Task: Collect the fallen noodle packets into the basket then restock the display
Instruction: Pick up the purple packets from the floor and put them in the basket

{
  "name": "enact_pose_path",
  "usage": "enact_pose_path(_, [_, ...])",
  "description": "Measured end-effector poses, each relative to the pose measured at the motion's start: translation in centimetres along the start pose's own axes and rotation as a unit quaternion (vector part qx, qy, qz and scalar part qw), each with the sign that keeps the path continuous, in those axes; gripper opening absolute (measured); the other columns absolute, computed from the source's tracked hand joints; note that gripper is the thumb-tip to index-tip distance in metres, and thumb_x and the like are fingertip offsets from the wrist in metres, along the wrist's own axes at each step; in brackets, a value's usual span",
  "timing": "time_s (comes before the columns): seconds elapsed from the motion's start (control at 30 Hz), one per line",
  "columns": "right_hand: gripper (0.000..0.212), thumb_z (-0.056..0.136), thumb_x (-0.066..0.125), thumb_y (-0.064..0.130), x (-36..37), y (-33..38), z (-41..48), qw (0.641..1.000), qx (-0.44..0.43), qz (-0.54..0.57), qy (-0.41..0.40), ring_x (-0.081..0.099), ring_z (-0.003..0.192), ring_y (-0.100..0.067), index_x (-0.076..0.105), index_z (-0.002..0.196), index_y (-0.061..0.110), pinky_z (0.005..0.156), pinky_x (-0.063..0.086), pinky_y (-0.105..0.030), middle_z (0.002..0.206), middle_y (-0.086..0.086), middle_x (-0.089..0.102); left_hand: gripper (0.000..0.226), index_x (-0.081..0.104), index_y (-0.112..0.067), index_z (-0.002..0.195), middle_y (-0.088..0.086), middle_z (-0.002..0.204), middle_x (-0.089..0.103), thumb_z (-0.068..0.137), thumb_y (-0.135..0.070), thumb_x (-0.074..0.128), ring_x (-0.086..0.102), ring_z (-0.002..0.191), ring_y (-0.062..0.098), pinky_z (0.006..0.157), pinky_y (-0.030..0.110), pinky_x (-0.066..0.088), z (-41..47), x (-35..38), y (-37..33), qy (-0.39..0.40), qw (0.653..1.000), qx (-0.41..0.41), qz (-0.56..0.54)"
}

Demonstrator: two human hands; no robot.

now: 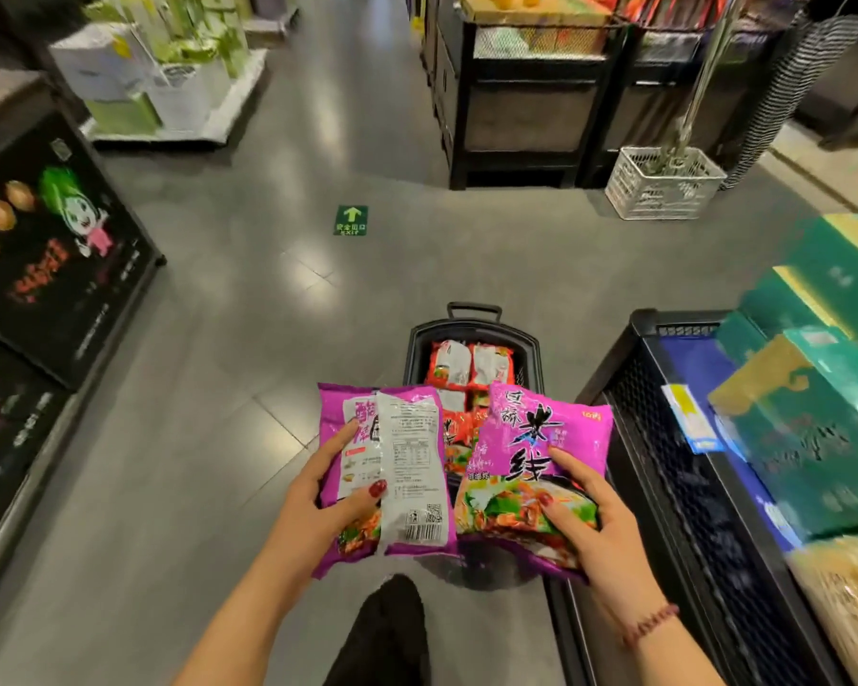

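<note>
My left hand point(325, 492) grips purple noodle packets point(407, 467), back side up, with the thumb on top. My right hand point(583, 512) grips another purple noodle packet point(536, 448), front side up. Both are held above the near end of a black basket point(419, 339) standing on the floor. Red noodle packets point(466, 361) lie inside the basket. The basket's handle point(474, 309) sticks up at its far end.
A black display rack point(664, 438) with green boxes point(813, 438) stands on the right. A dark printed display point(55, 250) stands on the left. Ahead are black shelving point(516, 101), a white crate point(664, 183) and a green floor sign point(350, 220).
</note>
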State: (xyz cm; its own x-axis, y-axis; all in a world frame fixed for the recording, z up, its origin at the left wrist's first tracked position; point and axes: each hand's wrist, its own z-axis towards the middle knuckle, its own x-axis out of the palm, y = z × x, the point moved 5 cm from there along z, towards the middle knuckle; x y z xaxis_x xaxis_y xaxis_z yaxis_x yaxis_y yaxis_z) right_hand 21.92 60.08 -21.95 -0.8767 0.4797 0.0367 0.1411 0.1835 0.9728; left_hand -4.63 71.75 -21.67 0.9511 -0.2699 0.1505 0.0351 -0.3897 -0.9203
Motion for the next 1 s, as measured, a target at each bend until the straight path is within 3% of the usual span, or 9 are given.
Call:
enact_pose_path(0.07, [0.051, 0.083, 0.068, 0.000, 0.9, 0.6, 3.4, 1.000, 0.008, 0.008, -0.008, 0.066, 0.105, -0.026, 0.068, 0.110, 0.043, 0.079, 0.058, -0.045, 0.122, 0.002, 0.064, 0.068, 0.057, -0.044, 0.127, -0.001, 0.121, 0.065, 0.079, 0.002, 0.072, 0.070, 0.102, 0.022, 0.072, 0.045, 0.060, 3.9, 0.0, -1.5, 0.009, 1.000, -0.004, -0.001])
enact_pose_path(0.17, [0.050, 0.083, 0.067, 0.002, 1.8, 1.5, 7.9, 0.999, 0.027, 0.022, -0.025, 0.068, 0.100, -0.025, 0.067, 0.108, 0.046, 0.071, 0.059, -0.039, 0.122, 0.001, 0.063, 0.067, 0.058, -0.045, 0.125, -0.002, 0.121, 0.065, 0.079, 0.001, 0.073, 0.069, 0.102, 0.022, 0.074, 0.047, 0.060, 9.3, 0.2, -3.6, 0.020, 1.000, -0.012, 0.014])
enact_pose_path(0.47, [0.047, 0.084, 0.068, 0.005, 1.3, 2.4, 20.8, 0.996, 0.071, 0.037, -0.028, 0.067, 0.102, -0.023, 0.066, 0.111, 0.044, 0.069, 0.059, -0.035, 0.120, 0.004, 0.062, 0.069, 0.056, -0.040, 0.131, 0.000, 0.121, 0.067, 0.080, 0.004, 0.071, 0.069, 0.104, 0.025, 0.079, 0.049, 0.059, 22.7, 3.4, -5.4, 0.022, 0.998, -0.043, 0.035])
enact_pose_path(0.7, [0.046, 0.086, 0.065, 0.005, -1.2, -2.1, 30.6, 0.989, 0.147, 0.027, -0.023, 0.070, 0.097, -0.022, 0.064, 0.116, 0.040, 0.070, 0.059, -0.036, 0.122, -0.002, 0.062, 0.069, 0.054, -0.044, 0.130, -0.001, 0.125, 0.061, 0.082, 0.001, 0.071, 0.068, 0.105, 0.023, 0.080, 0.051, 0.059, 31.4, 6.8, -1.8, -0.003, 0.994, -0.090, 0.056])
enact_pose_path(0.9, [0.048, 0.086, 0.067, 0.004, -3.1, -8.7, 36.4, 0.984, 0.167, -0.022, -0.054, 0.066, 0.103, -0.019, 0.066, 0.110, 0.046, 0.070, 0.057, -0.025, 0.125, -0.003, 0.059, 0.067, 0.054, -0.043, 0.128, -0.002, 0.124, 0.062, 0.081, 0.001, 0.072, 0.066, 0.109, 0.021, 0.081, 0.047, 0.059, 38.0, 8.8, 4.1, 0.009, 0.988, -0.130, 0.086])
enact_pose_path(1.0, [0.052, 0.086, 0.067, 0.002, -3.5, -13.9, 39.4, 0.980, 0.183, -0.042, -0.069, 0.064, 0.107, -0.021, 0.067, 0.105, 0.050, 0.078, 0.059, -0.034, 0.126, -0.005, 0.058, 0.068, 0.052, -0.042, 0.129, -0.009, 0.123, 0.062, 0.081, 0.003, 0.072, 0.066, 0.106, 0.011, 0.082, 0.041, 0.059, 42.1, 9.3, 8.4, 0.022, 0.983, -0.130, 0.124])
